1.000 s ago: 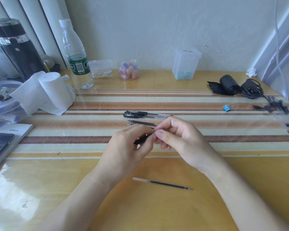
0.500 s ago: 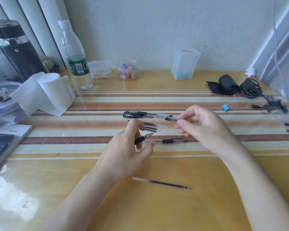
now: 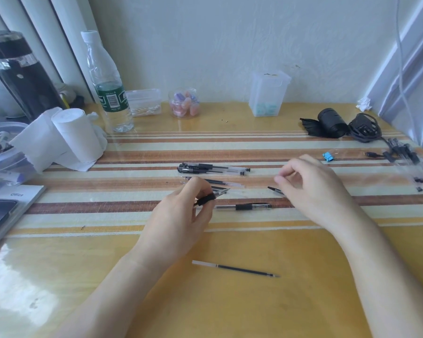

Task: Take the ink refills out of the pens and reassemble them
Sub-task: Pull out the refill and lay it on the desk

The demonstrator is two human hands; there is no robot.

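Disassembly of 1 pen looks to be the step in hand. The left hand [image 3: 178, 215] grips a black tip section [image 3: 209, 198] between thumb and fingers. The right hand [image 3: 313, 189] is curled in a pinch, with a dark-ended piece [image 3: 275, 190] poking out beneath it, seemingly held; I cannot tell which part it is. 1 loose refill [image 3: 235, 268] lies near the table's front edge, 1 pen [image 3: 244, 206] between the hands, and 2 more pens [image 3: 213, 168] beyond. Next, probably, the parts need lining up end to end and screwing together. The glossy yellow table [image 3: 59, 276] carries a striped mat [image 3: 132, 152]. A water bottle [image 3: 108, 89], tissue roll [image 3: 71, 132] and cables [image 3: 364, 129] sit toward the pale wall.
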